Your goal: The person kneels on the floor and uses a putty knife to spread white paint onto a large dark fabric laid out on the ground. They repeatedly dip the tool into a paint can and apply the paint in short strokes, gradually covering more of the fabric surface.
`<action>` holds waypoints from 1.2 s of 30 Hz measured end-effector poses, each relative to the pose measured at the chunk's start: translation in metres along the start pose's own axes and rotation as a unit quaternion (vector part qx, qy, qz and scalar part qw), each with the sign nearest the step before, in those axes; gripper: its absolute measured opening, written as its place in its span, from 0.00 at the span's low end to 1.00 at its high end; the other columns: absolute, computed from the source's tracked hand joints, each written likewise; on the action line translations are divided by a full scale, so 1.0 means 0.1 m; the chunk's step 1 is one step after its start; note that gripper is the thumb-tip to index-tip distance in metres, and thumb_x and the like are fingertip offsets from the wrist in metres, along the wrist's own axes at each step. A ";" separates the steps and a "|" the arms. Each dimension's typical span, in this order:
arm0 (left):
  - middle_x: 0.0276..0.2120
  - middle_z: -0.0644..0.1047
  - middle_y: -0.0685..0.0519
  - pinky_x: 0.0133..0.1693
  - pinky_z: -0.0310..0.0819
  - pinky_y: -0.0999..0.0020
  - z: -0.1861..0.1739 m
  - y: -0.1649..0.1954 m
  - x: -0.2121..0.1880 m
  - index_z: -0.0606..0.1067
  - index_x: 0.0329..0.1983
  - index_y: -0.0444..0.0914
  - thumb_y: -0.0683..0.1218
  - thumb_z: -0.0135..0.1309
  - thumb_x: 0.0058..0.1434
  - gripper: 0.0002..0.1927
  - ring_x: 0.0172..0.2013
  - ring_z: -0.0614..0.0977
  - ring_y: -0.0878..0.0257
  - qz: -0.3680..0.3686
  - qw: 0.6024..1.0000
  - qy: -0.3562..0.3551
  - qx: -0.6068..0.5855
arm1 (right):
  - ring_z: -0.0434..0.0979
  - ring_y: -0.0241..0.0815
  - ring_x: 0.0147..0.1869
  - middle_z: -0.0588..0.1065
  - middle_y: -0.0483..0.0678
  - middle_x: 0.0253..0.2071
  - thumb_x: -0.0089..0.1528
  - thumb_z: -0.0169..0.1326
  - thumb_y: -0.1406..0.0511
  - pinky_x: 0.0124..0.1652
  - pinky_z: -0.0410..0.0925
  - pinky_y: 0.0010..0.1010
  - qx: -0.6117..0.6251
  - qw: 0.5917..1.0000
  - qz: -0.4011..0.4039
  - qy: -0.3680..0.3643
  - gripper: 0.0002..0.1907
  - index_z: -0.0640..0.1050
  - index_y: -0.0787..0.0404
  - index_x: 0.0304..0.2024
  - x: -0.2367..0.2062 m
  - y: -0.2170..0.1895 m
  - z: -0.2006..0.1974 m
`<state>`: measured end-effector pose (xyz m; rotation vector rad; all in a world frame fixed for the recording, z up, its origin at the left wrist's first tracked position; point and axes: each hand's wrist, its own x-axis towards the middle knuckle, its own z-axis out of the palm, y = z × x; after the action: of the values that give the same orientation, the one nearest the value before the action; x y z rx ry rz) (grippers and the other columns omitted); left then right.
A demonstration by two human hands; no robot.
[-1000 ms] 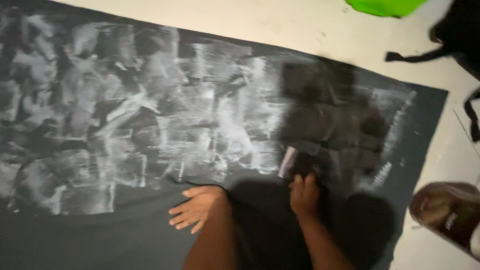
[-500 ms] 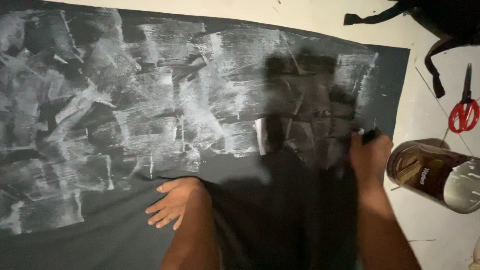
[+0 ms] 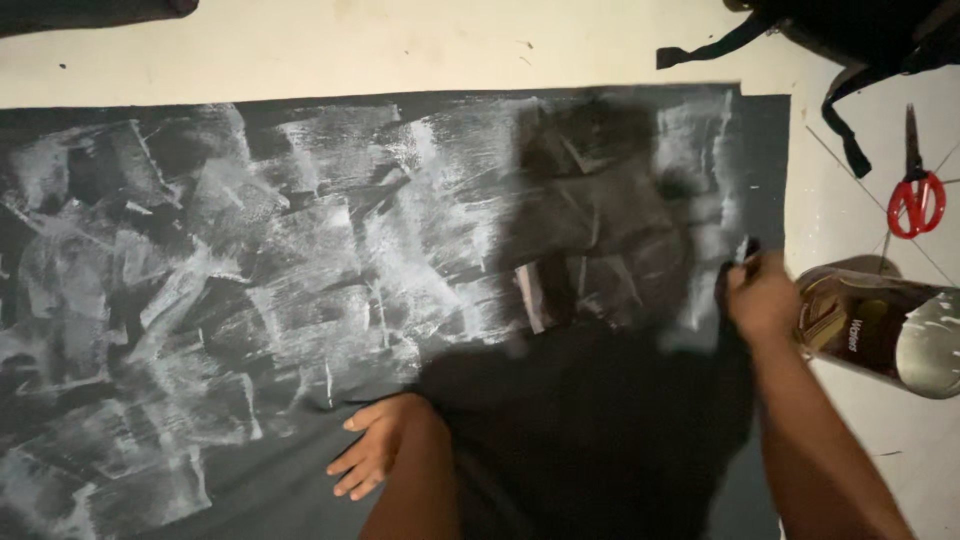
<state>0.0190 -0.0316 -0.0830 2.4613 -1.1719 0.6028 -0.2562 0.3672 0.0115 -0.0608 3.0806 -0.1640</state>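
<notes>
A dark sheet [image 3: 300, 300] is spread on the pale floor [image 3: 400, 50], and most of it is covered with white strokes. The left hand [image 3: 372, 455] is laid flat on the sheet near its lower edge, fingers apart and holding nothing, so the sheet seems to be pressed down. The right hand [image 3: 760, 295] is closed around a small dark tool [image 3: 745, 250] at the right part of the sheet; what kind of tool it is cannot be told, because it is small and blurred. The step in hand is judged to be the coating of the right end, where some dark patches are left bare. For the next stroke, more white may be needed on the tool, and the sheet must be kept still.

Just beside the right hand a can [image 3: 880, 330] is lying on its side; what is in it cannot be seen. Red scissors [image 3: 915, 195] and a black bag [image 3: 860, 40] lie further up.
</notes>
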 end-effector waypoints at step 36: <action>0.77 0.43 0.38 0.68 0.29 0.32 -0.40 0.00 0.16 0.48 0.80 0.39 0.69 0.39 0.68 0.46 0.76 0.43 0.41 -0.052 0.955 -0.282 0.073 | 0.76 0.41 0.41 0.73 0.48 0.45 0.64 0.54 0.64 0.41 0.72 0.34 0.676 0.697 0.202 -0.127 0.14 0.72 0.63 0.51 -2.22 -0.19 0.09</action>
<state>0.0187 -0.0227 -0.0410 2.9065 -1.2052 -0.0660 -0.0330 0.3569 0.0165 0.5675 1.8752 -1.9986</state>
